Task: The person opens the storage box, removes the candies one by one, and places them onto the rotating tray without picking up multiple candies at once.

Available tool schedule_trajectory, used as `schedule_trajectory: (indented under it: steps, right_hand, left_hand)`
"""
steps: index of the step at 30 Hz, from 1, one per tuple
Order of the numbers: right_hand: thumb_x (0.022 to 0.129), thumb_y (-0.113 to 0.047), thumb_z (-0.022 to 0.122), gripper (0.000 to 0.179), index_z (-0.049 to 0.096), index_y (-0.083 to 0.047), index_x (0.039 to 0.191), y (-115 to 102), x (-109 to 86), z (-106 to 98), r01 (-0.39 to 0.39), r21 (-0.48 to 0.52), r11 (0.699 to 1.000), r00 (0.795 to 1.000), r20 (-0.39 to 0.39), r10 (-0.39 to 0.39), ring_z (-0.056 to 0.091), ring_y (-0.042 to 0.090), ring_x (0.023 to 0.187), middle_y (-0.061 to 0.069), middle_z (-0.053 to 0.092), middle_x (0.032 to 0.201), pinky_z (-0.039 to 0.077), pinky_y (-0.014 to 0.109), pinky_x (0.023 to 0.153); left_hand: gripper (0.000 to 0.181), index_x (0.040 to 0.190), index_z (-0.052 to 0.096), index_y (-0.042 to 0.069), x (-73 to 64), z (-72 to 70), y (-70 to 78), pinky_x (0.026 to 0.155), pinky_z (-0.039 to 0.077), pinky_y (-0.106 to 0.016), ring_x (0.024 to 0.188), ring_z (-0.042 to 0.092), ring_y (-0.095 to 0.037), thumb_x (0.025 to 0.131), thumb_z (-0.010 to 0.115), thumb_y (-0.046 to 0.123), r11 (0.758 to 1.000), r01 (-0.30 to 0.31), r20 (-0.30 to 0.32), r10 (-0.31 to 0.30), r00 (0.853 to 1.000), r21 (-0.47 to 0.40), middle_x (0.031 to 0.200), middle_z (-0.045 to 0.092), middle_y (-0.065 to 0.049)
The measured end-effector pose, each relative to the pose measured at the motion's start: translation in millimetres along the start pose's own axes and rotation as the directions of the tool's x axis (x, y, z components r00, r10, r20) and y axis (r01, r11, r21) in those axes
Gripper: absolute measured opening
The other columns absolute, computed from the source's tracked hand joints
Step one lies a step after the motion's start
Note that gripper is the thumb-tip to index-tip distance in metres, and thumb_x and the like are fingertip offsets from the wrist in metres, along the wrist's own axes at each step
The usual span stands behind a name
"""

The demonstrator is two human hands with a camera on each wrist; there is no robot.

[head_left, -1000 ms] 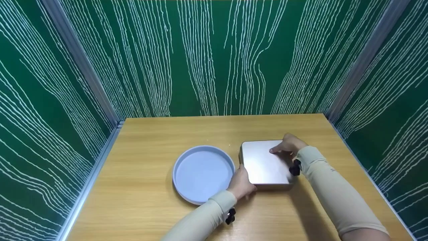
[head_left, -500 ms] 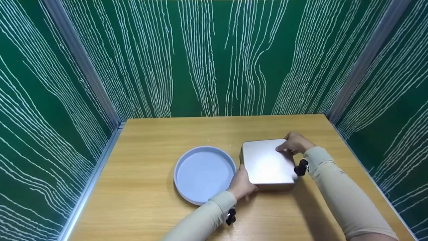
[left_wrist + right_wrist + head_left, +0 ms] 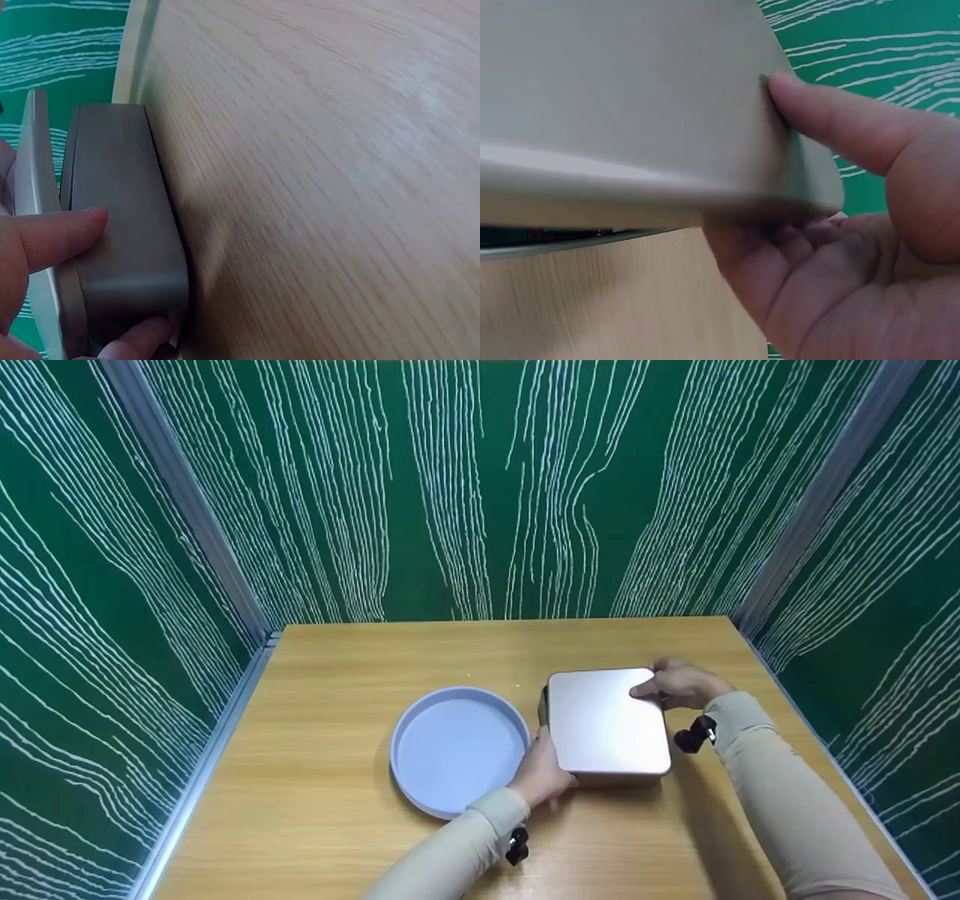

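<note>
A square metal tin box (image 3: 124,195) stands on the table, right of centre in the head view. Its smooth silver lid (image 3: 607,724) is raised off the body and shifted a little to the right. My left hand (image 3: 541,774) grips the body at its near left corner, thumb on the side wall. My right hand (image 3: 682,684) pinches the lid at its far right corner, thumb on top and fingers beneath, as the right wrist view shows. Through the narrow gap under the lid something dark shows inside, too little to identify. A pale blue round tray (image 3: 459,750) lies just left of the box.
The wooden table (image 3: 300,720) is bounded by green walls (image 3: 450,510) with white wavy lines on three sides. Metal frame posts (image 3: 180,487) stand at the back corners. The tray's right rim lies close to my left hand.
My right hand has moved right, drawing the lid up and to the right, so it sits off the tin's body. My left hand has stayed at the near left corner.
</note>
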State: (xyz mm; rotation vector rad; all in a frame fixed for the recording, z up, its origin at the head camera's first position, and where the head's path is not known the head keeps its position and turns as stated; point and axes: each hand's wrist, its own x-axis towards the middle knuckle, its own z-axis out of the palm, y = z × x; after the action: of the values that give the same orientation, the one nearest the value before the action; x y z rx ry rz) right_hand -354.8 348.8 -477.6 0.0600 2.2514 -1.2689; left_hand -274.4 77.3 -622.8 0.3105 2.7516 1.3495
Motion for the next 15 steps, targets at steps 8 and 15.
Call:
schedule_trajectory:
  steps: [8,15]
  right_hand:
    - [0.108,-0.009,0.065,0.038,0.053,0.007,0.141,9.8,-0.5,-3.7,0.071,0.248,0.966,0.988,0.116,-0.103,0.077,0.015,0.099,0.002,0.080,0.109,0.065,0.034,0.091]
    - [0.110,-0.010,0.060,0.012,0.070,-0.011,0.117,17.5,-2.4,-6.7,0.108,0.350,0.931,0.976,0.138,-0.166,0.078,0.013,0.096,-0.002,0.082,0.104,0.065,0.031,0.087]
  left_hand:
    - [0.091,0.140,0.049,-0.004,0.8,4.5,-2.4,0.114,0.054,-0.036,0.119,0.068,-0.030,0.065,0.099,0.010,0.998,-0.003,-0.022,0.005,1.000,0.067,0.124,0.067,-0.017]
    - [0.090,0.142,0.049,-0.006,-5.5,-3.7,5.8,0.118,0.051,-0.035,0.124,0.067,-0.029,0.068,0.098,0.010,0.998,0.020,-0.001,-0.020,1.000,0.058,0.129,0.066,-0.019]
